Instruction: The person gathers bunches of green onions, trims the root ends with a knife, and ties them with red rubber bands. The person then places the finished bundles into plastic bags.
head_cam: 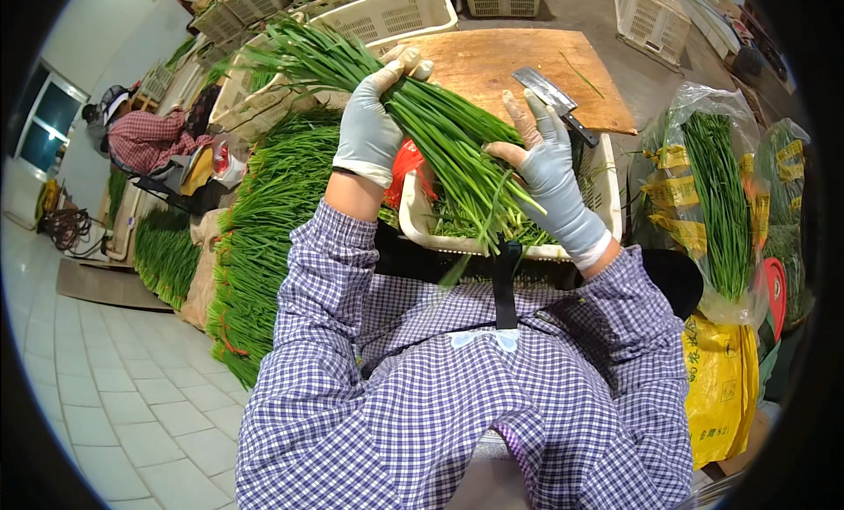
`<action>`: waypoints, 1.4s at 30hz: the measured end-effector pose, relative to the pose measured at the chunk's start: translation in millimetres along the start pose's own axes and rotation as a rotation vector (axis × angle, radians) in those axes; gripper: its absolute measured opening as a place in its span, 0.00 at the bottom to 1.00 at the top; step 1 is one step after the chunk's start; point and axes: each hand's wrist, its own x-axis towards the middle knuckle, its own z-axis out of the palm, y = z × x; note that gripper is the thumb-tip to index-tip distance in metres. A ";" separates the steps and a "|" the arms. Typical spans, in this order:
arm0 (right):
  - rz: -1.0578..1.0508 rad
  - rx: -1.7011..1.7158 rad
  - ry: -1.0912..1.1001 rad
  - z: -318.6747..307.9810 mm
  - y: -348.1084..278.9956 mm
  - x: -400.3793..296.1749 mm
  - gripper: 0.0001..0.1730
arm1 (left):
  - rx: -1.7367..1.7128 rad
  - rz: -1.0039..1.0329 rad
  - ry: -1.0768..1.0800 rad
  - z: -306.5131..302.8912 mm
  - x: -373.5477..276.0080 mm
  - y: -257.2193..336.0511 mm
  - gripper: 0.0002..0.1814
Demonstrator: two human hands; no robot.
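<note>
A bunch of garlic chives (448, 127) is held at a slant in front of me. My left hand (372, 124), in a pale glove with bare fingertips, is closed around its middle. The leafy tips point up and left; the pale stalk ends point down and right. My right hand (550, 167), gloved likewise, is beside the stalk ends with its fingers apart. Whether a fingertip touches the stalks is hard to tell. Beneath lies a white plastic crate (410, 228) containing loose green trimmings (448, 226). A cleaver (547, 91) rests on a wooden cutting board (461, 55) across the crate.
Stacked chive bundles (264, 246) stand at my left. Bagged chives (715, 200) and a yellow sack (719, 385) are at my right. A red plastic bag (405, 170) hangs by the crate. Farther left sits a person (148, 137) in a checked shirt. More crates (389, 15) line the back.
</note>
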 end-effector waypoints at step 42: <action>0.897 1.020 -0.253 -6.9 70.9 -50.0 0.40 | 0.014 0.467 -0.213 -3.2 -39.1 2.9 0.17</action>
